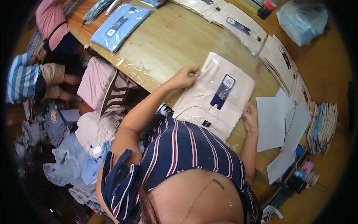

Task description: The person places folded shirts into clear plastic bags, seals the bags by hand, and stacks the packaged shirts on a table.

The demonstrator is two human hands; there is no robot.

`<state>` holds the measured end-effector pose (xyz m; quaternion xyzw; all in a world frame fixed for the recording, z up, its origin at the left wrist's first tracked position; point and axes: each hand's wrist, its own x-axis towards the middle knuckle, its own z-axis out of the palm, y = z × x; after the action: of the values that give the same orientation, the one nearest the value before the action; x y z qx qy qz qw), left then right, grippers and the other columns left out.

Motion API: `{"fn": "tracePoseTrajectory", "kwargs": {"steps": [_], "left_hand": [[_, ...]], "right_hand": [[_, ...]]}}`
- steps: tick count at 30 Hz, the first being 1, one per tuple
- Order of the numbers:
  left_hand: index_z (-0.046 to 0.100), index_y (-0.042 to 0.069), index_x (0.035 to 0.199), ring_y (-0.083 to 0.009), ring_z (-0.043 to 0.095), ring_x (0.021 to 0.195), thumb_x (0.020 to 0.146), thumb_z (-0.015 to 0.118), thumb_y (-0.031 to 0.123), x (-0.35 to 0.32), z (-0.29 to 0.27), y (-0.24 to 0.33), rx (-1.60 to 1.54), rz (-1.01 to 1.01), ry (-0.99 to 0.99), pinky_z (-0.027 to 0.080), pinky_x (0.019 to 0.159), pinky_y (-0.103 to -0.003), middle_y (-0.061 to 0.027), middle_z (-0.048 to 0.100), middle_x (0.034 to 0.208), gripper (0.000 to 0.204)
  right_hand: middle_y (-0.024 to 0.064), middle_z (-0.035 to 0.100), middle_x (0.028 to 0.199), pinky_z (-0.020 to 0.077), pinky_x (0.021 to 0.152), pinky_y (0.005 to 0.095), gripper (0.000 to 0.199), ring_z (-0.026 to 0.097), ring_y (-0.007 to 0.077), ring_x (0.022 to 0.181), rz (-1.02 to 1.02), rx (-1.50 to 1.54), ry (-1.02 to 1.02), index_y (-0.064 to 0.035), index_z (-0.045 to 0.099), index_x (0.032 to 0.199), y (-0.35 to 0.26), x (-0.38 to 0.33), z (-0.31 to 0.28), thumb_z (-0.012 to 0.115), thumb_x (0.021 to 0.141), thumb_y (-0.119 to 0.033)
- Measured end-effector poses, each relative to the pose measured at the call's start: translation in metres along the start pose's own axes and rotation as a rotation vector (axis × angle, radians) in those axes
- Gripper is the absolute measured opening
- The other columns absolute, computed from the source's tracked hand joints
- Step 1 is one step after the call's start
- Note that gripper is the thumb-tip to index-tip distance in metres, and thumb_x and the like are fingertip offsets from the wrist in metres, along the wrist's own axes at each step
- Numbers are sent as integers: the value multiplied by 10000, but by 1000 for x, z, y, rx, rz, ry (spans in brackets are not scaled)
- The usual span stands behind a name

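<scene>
A folded cream garment point(199, 98) lies flat on the table in front of me, inside a clear plastic bag point(228, 45) whose loose end stretches past the garment's far edge. On the garment are a navy hang tag point(223, 92) with a white label and a thin cord ending in a small dark piece. My left hand point(185, 77) is closed at the bag's left side, fingers curled on the plastic edge. At the right side, my right hand point(250, 114) has its fingertips pinched together along the bag's edge.
Bagged cream garments point(238, 28) line the table's far and right edges. A bagged blue garment point(121, 27) sits far left. White paper sheets point(270, 123) and a garment stack point(322, 128) lie right. Left of the table are a chair point(113, 95), clothes piles and two people.
</scene>
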<state>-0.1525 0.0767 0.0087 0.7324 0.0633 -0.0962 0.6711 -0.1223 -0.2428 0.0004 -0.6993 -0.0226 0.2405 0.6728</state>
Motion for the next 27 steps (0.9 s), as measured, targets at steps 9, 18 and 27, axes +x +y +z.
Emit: {"fn": "tracePoseTrajectory", "kwargs": {"steps": [9,18,27], "left_hand": [[414,28,645,-39,364,592,695,444,-72,-141,9,-44,11,-93,-111,308,509,-191,23,384,610,116],[467,-5,643,-125,603,589,754,421,-57,-127,-33,0,206,64,276,452,476,-261,-82,579,605,131],[523,58,963,-326,569,615,694,512,73,-70,71,31,685,387,-216,448,566,-408,-154,574,648,269]], "right_hand": [[-34,424,644,341,549,183,121,409,47,619,164,-312,-217,-42,452,646,7,-107,38,488,651,73],[132,586,767,491,542,258,83,599,202,661,-14,161,-218,-53,433,718,-32,47,73,491,754,-5],[238,481,1084,462,792,364,441,522,286,964,64,561,173,-24,264,1189,17,-14,25,474,801,-23]]}}
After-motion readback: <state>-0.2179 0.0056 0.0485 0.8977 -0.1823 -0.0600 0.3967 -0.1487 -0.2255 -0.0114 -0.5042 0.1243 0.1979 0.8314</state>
